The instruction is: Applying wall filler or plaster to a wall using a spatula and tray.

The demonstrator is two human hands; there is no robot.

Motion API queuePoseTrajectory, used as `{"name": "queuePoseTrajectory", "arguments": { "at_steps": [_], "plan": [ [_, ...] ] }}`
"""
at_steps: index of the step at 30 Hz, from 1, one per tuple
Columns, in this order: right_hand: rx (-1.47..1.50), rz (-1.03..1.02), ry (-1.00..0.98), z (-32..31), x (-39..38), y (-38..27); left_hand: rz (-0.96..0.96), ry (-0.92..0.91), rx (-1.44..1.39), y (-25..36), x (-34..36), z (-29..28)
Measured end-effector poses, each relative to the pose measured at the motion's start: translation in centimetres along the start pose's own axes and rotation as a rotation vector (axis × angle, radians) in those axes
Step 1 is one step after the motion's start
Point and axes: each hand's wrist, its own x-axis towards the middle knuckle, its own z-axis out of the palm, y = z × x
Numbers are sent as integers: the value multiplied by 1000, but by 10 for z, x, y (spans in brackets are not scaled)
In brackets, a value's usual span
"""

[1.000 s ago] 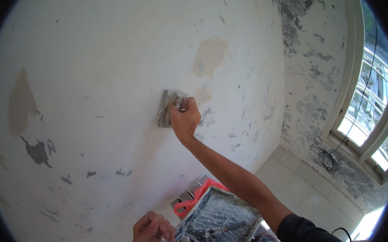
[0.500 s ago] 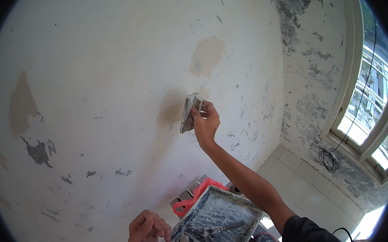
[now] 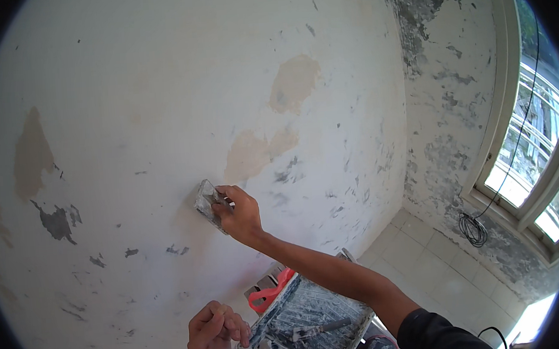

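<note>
Low at the centre of the white wall (image 3: 134, 139), my right hand (image 3: 238, 213) is closed on a putty-smeared flat trowel (image 3: 204, 198), held against or very near the surface. Above it is a beige patch (image 3: 246, 154), with another (image 3: 292, 83) higher up. My left hand (image 3: 213, 338) is curled beside the left edge of a putty-coated tray (image 3: 307, 299), fingertips together; whatever it may hold cannot be made out. A putty-covered scraper (image 3: 319, 329) lies in the tray. Whether my left fingers touch the tray is unclear.
Red plastic (image 3: 268, 292) and grey slats (image 3: 261, 283) sit behind the tray. At right, a scuffed side wall (image 3: 444, 117) has a window frame (image 3: 493, 172) and a hanging coiled black cable (image 3: 472, 229). Pale floor tiles (image 3: 441, 260) meet the walls below.
My right hand and trowel first shifted right, then swept left and down to below their starting place. A beige patch shows where the trowel was. My left hand has barely moved.
</note>
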Motion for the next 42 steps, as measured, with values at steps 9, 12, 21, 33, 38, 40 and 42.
{"name": "queuePoseTrajectory", "arguments": {
  "at_steps": [9,12,21,33,38,40,42],
  "plan": [
    [-75,-25,460,-60,68,10,34,-90,-61,4,-6,-16],
    [-217,-120,354,-53,72,14,38,-28,-27,4,-5,-14],
    [-7,-75,-175,-3,-26,21,34,-75,-44,1,-2,-13],
    [-86,-16,455,-63,89,16,59,29,-37,4,-7,-19],
    [-169,-71,295,-8,36,7,45,-115,-33,5,-4,-12],
    [-74,-94,92,3,9,10,57,-19,-28,1,-3,-12],
    [65,11,6,4,-10,15,56,-14,-23,1,-2,-12]
  ]
}}
